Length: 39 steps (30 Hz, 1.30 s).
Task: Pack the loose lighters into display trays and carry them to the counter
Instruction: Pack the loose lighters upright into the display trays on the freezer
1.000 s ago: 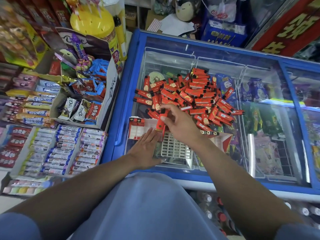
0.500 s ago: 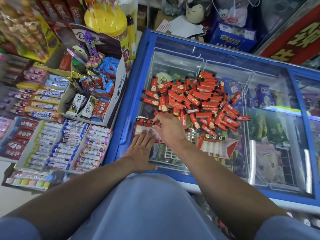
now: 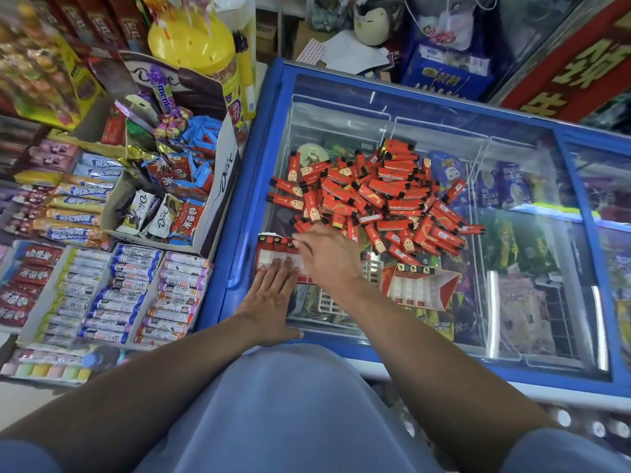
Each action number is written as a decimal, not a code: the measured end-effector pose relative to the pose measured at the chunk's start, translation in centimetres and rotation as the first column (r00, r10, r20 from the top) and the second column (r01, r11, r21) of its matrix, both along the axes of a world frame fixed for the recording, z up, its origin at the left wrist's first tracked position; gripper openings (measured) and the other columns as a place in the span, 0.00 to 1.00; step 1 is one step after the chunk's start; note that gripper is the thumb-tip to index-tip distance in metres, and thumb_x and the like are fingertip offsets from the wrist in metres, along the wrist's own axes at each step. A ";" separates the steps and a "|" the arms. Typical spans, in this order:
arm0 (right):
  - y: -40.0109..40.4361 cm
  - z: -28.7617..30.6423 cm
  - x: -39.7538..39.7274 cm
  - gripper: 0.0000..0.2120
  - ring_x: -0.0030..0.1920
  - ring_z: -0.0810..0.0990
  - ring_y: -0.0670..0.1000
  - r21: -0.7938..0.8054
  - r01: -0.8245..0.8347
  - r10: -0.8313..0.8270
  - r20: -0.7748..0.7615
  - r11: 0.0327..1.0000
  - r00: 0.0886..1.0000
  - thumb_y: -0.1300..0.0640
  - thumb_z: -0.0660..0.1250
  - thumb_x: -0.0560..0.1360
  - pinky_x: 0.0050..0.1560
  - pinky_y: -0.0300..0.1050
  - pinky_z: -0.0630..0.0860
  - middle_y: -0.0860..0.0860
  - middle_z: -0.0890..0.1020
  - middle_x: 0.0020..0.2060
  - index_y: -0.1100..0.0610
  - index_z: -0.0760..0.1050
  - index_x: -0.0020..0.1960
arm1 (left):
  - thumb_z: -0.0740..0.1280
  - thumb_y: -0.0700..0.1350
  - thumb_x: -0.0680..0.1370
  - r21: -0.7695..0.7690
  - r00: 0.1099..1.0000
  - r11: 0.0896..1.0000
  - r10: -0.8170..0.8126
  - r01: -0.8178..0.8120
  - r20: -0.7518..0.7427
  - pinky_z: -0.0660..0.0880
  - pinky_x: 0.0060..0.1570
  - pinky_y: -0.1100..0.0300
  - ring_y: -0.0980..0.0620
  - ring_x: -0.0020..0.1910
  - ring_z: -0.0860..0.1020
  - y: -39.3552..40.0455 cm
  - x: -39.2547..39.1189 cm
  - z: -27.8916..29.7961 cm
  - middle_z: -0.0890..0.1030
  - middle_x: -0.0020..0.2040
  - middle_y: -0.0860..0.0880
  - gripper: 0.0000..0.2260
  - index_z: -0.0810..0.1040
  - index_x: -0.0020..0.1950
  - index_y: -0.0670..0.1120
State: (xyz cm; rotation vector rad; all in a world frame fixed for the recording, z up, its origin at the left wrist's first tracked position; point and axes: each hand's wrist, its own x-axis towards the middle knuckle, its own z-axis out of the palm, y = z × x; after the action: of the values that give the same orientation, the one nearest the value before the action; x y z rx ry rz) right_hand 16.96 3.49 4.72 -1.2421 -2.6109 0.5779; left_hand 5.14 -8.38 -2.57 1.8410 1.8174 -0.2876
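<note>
A heap of loose red lighters (image 3: pixel 375 196) lies on the glass lid of a blue chest freezer (image 3: pixel 246 199). In front of it sits a red-and-white display tray (image 3: pixel 273 259) with three lighters (image 3: pixel 276 240) standing in its far row. My left hand (image 3: pixel 273 302) lies flat on the tray's near part, fingers straight. My right hand (image 3: pixel 327 257) reaches across the tray; its fingertips touch the far row beside the third lighter. A second tray (image 3: pixel 420 288) with three lighters stands to the right.
A white plastic grid insert (image 3: pixel 327 302) lies partly under my right forearm, between the trays. Left of the freezer are shelves of candy rolls (image 3: pixel 136 285) and an open Dove carton (image 3: pixel 218 186). Boxes and bags stand behind the freezer.
My right hand carried a lighter from the edge of the heap leftwards to the left tray's far row. The left hand stayed flat on the tray. The camera moved closer.
</note>
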 end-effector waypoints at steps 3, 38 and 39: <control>3.2 0.6 1.6 0.08 0.42 0.80 0.44 0.024 0.181 -0.178 -0.112 0.983 0.978 0.56 0.68 0.81 0.35 0.33 0.74 0.47 0.83 0.51 0.50 0.84 0.58 | 0.65 0.73 0.72 0.000 1.000 1.000 0.016 -0.016 0.013 0.35 0.80 0.44 0.42 0.81 0.31 0.0 0.0 0.2 0.33 0.83 0.45 0.57 0.35 0.83 0.44; 1.9 4.0 5.9 0.14 0.41 0.77 0.37 -0.408 0.094 -0.147 -0.101 0.908 0.984 0.44 0.72 0.77 0.42 0.36 0.70 0.43 0.81 0.51 0.48 0.82 0.60 | 0.70 0.56 0.79 0.162 0.898 0.941 0.217 -0.297 0.381 0.47 0.80 0.52 0.47 0.83 0.52 0.5 0.2 1.8 0.59 0.83 0.46 0.41 0.52 0.84 0.47; 1.6 4.4 6.6 0.12 0.42 0.78 0.39 -0.413 0.109 -0.177 -0.130 0.904 0.976 0.45 0.70 0.79 0.41 0.36 0.72 0.43 0.82 0.50 0.48 0.82 0.59 | 0.70 0.55 0.79 0.177 0.897 0.939 0.208 -0.295 0.390 0.48 0.80 0.54 0.47 0.82 0.53 0.5 0.3 1.8 0.59 0.82 0.47 0.39 0.54 0.84 0.47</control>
State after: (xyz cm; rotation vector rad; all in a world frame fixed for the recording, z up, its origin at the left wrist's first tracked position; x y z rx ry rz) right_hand 23.54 5.09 9.09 -1.4126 -2.3072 1.1833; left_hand 5.43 -7.89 -0.73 1.6390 1.8490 0.3601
